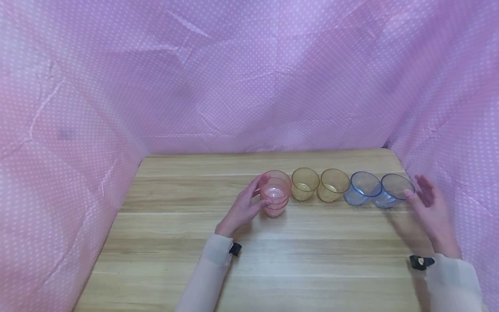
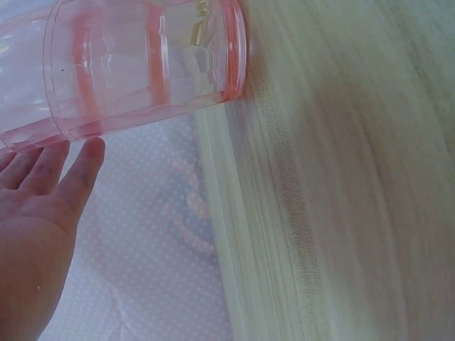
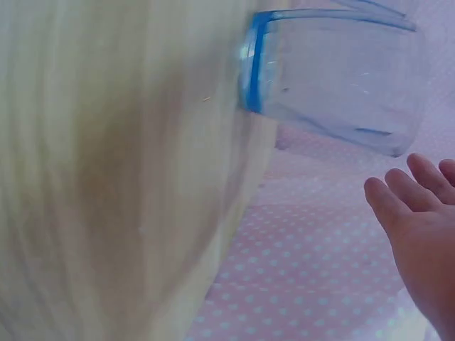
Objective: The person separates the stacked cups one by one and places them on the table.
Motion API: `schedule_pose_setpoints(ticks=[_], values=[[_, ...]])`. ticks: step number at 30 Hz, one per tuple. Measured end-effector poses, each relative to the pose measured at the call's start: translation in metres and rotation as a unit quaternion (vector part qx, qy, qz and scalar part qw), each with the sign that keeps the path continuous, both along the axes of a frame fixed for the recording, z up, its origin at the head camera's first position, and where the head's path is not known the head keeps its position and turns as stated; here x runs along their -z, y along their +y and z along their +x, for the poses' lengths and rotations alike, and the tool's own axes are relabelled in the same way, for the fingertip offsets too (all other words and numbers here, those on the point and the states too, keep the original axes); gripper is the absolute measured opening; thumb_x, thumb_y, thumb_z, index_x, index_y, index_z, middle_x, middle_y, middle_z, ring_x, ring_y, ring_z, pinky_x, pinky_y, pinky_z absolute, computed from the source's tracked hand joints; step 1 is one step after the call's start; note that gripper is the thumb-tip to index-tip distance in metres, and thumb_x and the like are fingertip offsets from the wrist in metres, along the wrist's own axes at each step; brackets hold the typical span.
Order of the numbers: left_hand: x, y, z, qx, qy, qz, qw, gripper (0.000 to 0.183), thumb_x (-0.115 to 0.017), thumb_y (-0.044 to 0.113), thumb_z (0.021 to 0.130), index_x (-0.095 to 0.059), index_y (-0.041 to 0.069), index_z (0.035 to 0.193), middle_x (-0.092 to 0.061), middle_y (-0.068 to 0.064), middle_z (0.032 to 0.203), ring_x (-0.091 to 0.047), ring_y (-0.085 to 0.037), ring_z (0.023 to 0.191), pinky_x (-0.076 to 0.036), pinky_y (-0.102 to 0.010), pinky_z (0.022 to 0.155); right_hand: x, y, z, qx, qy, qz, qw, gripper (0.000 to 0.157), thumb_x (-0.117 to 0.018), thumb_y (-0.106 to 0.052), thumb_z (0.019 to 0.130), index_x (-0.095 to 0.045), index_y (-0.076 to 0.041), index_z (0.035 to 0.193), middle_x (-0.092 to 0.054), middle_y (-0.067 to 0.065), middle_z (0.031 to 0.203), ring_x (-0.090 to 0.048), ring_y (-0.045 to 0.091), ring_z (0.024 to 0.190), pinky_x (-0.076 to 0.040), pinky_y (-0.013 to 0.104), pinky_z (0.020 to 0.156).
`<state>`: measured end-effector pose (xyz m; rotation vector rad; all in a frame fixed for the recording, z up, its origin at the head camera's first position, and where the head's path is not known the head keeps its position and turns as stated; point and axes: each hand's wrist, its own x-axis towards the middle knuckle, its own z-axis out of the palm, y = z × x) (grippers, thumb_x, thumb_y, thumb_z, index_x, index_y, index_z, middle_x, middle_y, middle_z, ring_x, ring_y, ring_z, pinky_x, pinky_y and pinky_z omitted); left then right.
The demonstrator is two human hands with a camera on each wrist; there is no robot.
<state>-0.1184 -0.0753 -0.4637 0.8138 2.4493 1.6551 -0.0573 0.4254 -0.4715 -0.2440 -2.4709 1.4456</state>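
My left hand [image 1: 247, 203] holds a stack of nested clear pink cups [image 1: 275, 195] from its left side, thumb at the front and fingers behind. In the left wrist view, the fingertips lie against the upper part of the pink cups [image 2: 121, 64], whose base stands on the wooden table. At the row's other end, my right hand [image 1: 430, 212] is beside the rightmost blue cup [image 1: 393, 188], fingers spread and the thumb tip overlapping its rim. In the right wrist view the fingertips [image 3: 387, 188] show just off that blue cup's [image 3: 341, 78] rim.
Two clear yellow cups, the left one [image 1: 305, 184] and the right one [image 1: 334, 185], stand between the pink stack and another blue cup [image 1: 364, 188]. All are upright in one row on the wooden table [image 1: 175, 234]. Pink dotted cloth [image 1: 234, 86] surrounds the table's back and sides.
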Motion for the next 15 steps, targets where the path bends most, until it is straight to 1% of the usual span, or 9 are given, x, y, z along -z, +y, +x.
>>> schedule_pose_setpoints(ticks=[2, 7, 11, 15], values=[[0.000, 0.000, 0.000, 0.000, -0.002, 0.000, 1.0000, 0.077, -0.073, 0.016, 0.098, -0.030, 0.011, 0.162, -0.044, -0.009, 0.161, -0.047, -0.027, 0.144, -0.043, -0.036, 0.117, -0.004, -0.004, 0.000, 0.014, 0.017, -0.014, 1.000, 0.065, -0.057, -0.017, 0.107, -0.027, -0.014, 0.164, -0.032, -0.005, 0.167, -0.033, 0.007, 0.149, -0.028, 0.003, 0.111], [0.000, 0.000, 0.000, -0.001, 0.000, -0.001, 1.0000, 0.077, -0.073, 0.015, 0.098, -0.031, 0.011, 0.162, -0.044, -0.009, 0.160, -0.048, -0.028, 0.143, -0.044, -0.037, 0.117, -0.014, -0.016, 0.000, 0.047, 0.058, -0.037, 0.997, 0.056, -0.059, -0.010, 0.105, -0.041, -0.011, 0.158, -0.048, -0.006, 0.157, -0.046, 0.003, 0.137, -0.034, 0.008, 0.112], [0.001, 0.000, 0.000, -0.002, -0.001, 0.003, 1.0000, 0.077, -0.073, 0.015, 0.098, -0.031, 0.011, 0.162, -0.045, -0.009, 0.160, -0.047, -0.028, 0.143, -0.044, -0.037, 0.117, -0.024, -0.028, 0.003, 0.049, 0.070, -0.049, 0.995, 0.052, -0.059, -0.008, 0.105, -0.046, -0.012, 0.155, -0.052, -0.005, 0.155, -0.049, 0.003, 0.134, -0.037, 0.008, 0.109], [0.002, 0.000, 0.000, -0.001, -0.001, 0.008, 1.0000, 0.077, -0.073, 0.017, 0.098, -0.031, 0.012, 0.162, -0.044, -0.008, 0.161, -0.047, -0.027, 0.144, -0.044, -0.039, 0.117, -0.035, -0.042, 0.005, 0.042, 0.093, -0.090, 0.991, 0.050, -0.060, -0.004, 0.104, -0.050, -0.010, 0.153, -0.055, -0.001, 0.152, -0.052, 0.007, 0.132, -0.041, 0.008, 0.106]])
